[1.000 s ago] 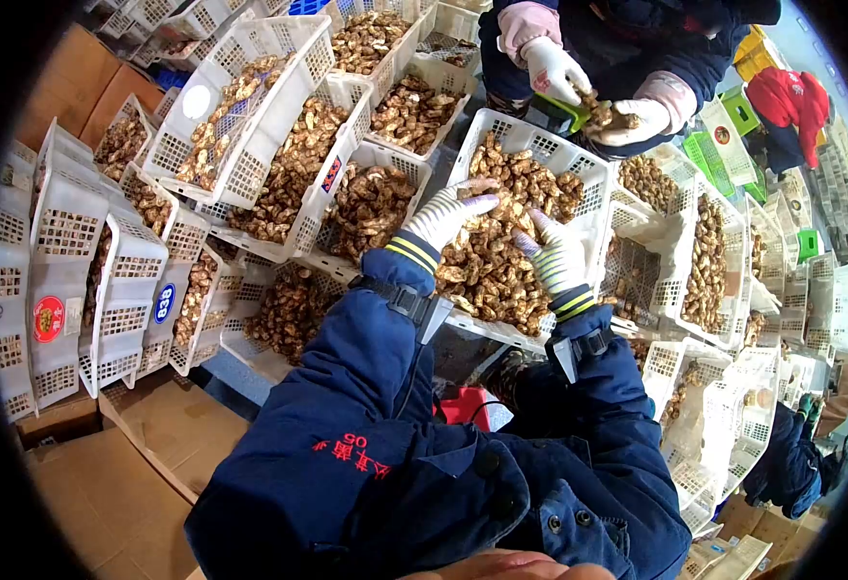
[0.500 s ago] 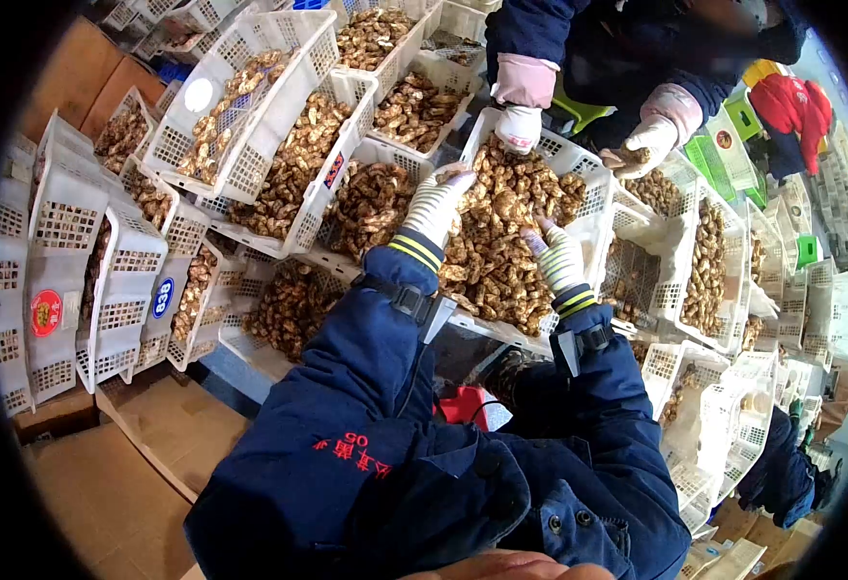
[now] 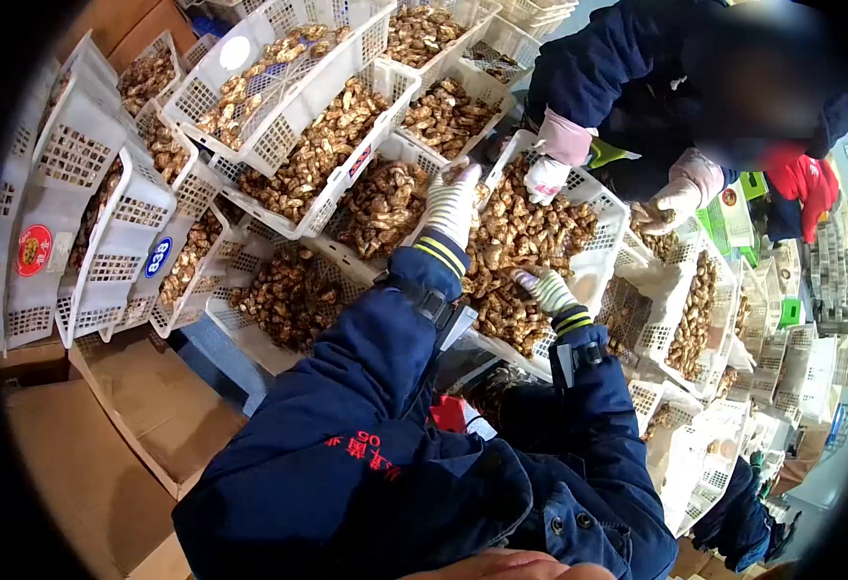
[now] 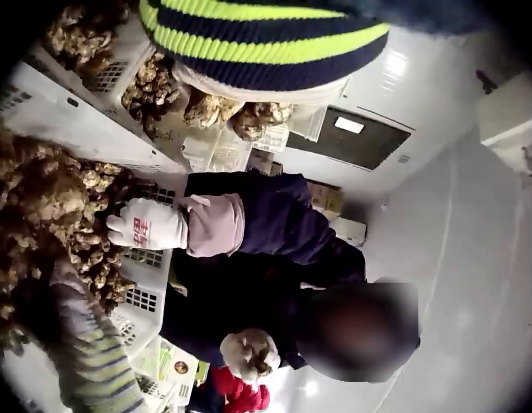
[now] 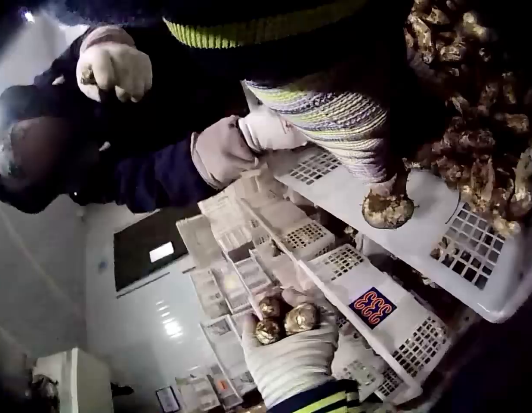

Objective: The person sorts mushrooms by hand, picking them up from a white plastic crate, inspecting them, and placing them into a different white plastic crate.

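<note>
My left hand (image 3: 451, 208), in a striped knit glove, is raised at the left rim of the main white crate (image 3: 610, 232). It holds several knobby brown mushrooms (image 5: 300, 318) in its curled fingers; three rounded ends show in the right wrist view. My right hand (image 3: 547, 288), gloved alike, is low over the heap of mushrooms (image 3: 530, 227) inside that crate. Its fingers pinch one mushroom (image 5: 388, 209), whose cut-looking round end points out below the fingertips in the right wrist view. Across the crate another person's white-gloved hand (image 3: 547, 179) reaches to the heap's far edge.
Crates of mushrooms (image 3: 332, 145) stand close together on the left, some stacked at a tilt. More crates (image 3: 700, 319) line the right side. The other person's second hand (image 3: 673, 201) holds mushrooms at the far right. Cardboard (image 3: 105, 454) lies at the lower left.
My left hand has drawn back from over the heap to the crate's left rim. My right hand has shifted nearer to me. The other person's hands have parted, one reaching into the heap.
</note>
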A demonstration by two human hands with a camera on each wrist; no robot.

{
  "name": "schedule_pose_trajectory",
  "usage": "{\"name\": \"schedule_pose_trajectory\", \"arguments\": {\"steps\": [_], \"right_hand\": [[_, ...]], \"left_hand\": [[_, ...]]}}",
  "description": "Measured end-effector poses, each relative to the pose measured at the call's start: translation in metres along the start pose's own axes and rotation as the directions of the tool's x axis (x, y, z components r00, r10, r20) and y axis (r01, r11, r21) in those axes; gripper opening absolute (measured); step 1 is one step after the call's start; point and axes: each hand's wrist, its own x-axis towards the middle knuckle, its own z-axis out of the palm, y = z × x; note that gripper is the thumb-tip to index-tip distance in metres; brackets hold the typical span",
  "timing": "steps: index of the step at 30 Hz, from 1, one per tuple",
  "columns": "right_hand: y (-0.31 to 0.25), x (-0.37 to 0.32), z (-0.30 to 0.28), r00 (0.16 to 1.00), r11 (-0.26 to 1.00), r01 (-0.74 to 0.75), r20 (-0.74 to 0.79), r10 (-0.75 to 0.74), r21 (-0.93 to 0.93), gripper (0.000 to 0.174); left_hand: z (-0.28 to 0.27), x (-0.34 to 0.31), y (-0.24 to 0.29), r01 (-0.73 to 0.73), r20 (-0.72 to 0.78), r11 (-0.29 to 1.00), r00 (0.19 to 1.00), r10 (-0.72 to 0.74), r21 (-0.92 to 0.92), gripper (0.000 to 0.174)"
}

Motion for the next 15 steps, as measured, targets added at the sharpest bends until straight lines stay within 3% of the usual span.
{"name": "schedule_pose_trajectory", "arguments": {"steps": [1, 3, 4, 5, 7, 8, 9, 10, 13, 14, 15], "right_hand": [[-0.009, 0.004, 0.002, 0.999, 0.997, 0.041, 0.026, -0.042, 0.065, 0.04], [-0.041, 0.001, -0.001, 0.996, 0.993, -0.087, 0.03, 0.085, 0.082, 0.039], [-0.024, 0.014, 0.005, 0.999, 0.988, -0.003, 0.033, -0.002, 0.152, 0.041], [-0.006, 0.024, 0.01, 0.982, 0.947, 0.187, -0.044, -0.181, 0.26, 0.043], [-0.028, 0.012, 0.005, 0.997, 0.834, -0.047, 0.082, 0.002, 0.549, 0.046], [-0.025, 0.011, 0.006, 0.987, 0.717, -0.149, 0.147, 0.065, 0.681, 0.047], [-0.021, 0.009, 0.009, 0.993, 0.602, -0.105, 0.121, 0.014, 0.792, 0.046], [-0.02, 0.011, 0.008, 0.99, 0.622, -0.138, 0.129, 0.06, 0.771, 0.043], [-0.046, -0.017, 0.004, 0.969, 0.27, -0.243, 0.244, 0.034, 0.932, 0.036], [-0.056, -0.025, 0.004, 0.973, 0.29, -0.228, 0.207, 0.102, 0.93, 0.048], [-0.06, -0.028, 0.004, 0.971, 0.31, -0.214, 0.168, 0.169, 0.926, 0.06]], "left_hand": [[0.0, 0.002, 0.001, -0.159, 0.032, 0.977, 0.986, 0.165, -0.142, 0.027], [-0.006, 0.001, 0.015, -0.083, -0.098, 0.995, 0.992, 0.078, -0.05, 0.03], [-0.005, -0.005, 0.025, -0.082, -0.104, 0.996, 0.991, 0.08, -0.021, 0.035], [-0.005, -0.009, 0.031, -0.081, -0.108, 0.997, 0.991, 0.081, 0.008, 0.041], [-0.008, -0.007, 0.029, -0.104, -0.103, 0.988, 0.988, 0.116, 0.115, 0.045], [-0.006, -0.01, 0.031, -0.11, -0.106, 0.984, 0.986, 0.125, 0.138, 0.047], [-0.003, -0.014, 0.032, -0.107, -0.121, 0.989, 0.985, 0.119, 0.098, 0.048], [0.0, -0.017, 0.033, -0.105, -0.136, 0.993, 0.984, 0.112, 0.06, 0.048], [0.0, -0.016, 0.03, -0.099, -0.079, 0.992, 0.991, 0.105, 0.072, 0.042], [0.004, -0.019, 0.028, -0.154, -0.052, 0.987, 0.987, 0.152, -0.047, 0.037], [0.004, -0.017, 0.027, -0.145, -0.051, 0.989, 0.988, 0.145, -0.007, 0.035]]}}
